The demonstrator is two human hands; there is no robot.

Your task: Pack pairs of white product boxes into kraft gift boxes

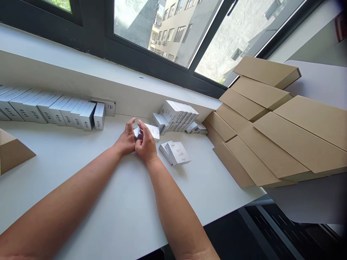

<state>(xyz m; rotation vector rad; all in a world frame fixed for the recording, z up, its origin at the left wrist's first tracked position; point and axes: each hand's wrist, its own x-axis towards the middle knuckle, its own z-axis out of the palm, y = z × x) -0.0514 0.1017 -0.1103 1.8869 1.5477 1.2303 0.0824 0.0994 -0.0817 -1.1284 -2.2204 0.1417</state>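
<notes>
My left hand [127, 139] and my right hand [146, 145] meet near the middle of the white table. Between them is a small white box [153, 131], partly hidden by my right fingers, with a darker side edge showing. My fingers curl around it from both sides, and the palms are out of sight. Just right of my right hand, two white boxes with printed lettering [179, 153] lie overlapping on the table. Behind them stands a stacked block of similar white boxes [176, 113].
A long row of white boxes [56, 108] lines the wall at left, with a grey box [110, 107] behind its end. Brown cardboard boxes [271, 133] are piled high at right. Another brown box [15, 151] sits at the left edge. The window [173, 32] is beyond the sill.
</notes>
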